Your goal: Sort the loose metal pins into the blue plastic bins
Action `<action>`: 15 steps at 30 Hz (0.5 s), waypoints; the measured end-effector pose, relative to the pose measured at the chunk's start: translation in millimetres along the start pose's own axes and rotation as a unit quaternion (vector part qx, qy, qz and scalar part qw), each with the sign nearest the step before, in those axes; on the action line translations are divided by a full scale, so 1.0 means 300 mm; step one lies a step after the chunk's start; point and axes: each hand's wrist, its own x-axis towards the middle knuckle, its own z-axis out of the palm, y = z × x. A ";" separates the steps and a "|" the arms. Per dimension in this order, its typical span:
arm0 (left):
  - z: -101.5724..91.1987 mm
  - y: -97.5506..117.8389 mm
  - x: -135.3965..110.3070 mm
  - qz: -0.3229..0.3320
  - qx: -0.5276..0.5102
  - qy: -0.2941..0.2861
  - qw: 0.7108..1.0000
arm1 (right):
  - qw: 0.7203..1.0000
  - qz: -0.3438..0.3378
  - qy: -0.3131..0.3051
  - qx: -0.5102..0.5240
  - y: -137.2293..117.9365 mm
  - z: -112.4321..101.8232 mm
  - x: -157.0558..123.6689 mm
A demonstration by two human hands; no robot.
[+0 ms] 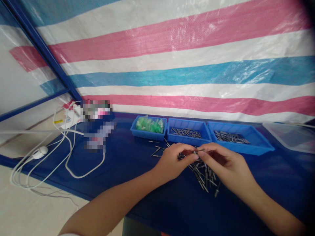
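My left hand (pixel 171 161) and my right hand (pixel 228 164) meet fingertip to fingertip above a loose pile of metal blind rivets (pixel 202 177). Both are closed in a pinch on a small rivet (pixel 196 152), mostly hidden by the fingers. Part of the pile lies under my hands, and a few stray rivets (pixel 155 151) are left of it. Behind the hands stand a middle blue bin (pixel 209 135) and a right blue bin (pixel 264 147), each with rivets inside. The left blue bin (pixel 147 134) holds green plastic packets (pixel 150 124).
A dark blue table (pixel 128 183) carries everything. White cables (pixel 71 164) with an inline switch (pixel 40 152) run along its left side, near blurred items. A clear plastic container (pixel 290 139) is at the right. Striped plastic sheeting (pixel 172 75) hangs behind, beside a blue metal frame (pixel 41 46).
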 end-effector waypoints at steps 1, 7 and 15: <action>-0.002 0.000 -0.001 0.004 -0.002 0.003 1.000 | 1.000 -0.007 -0.004 -0.003 -0.003 -0.004 0.001; -0.010 0.012 -0.004 0.009 -0.006 0.046 0.999 | 0.999 -0.025 -0.025 -0.031 -0.015 -0.005 0.011; -0.026 0.004 -0.009 0.049 0.168 -0.036 0.984 | 0.969 -0.101 0.064 -0.218 0.032 -0.139 0.081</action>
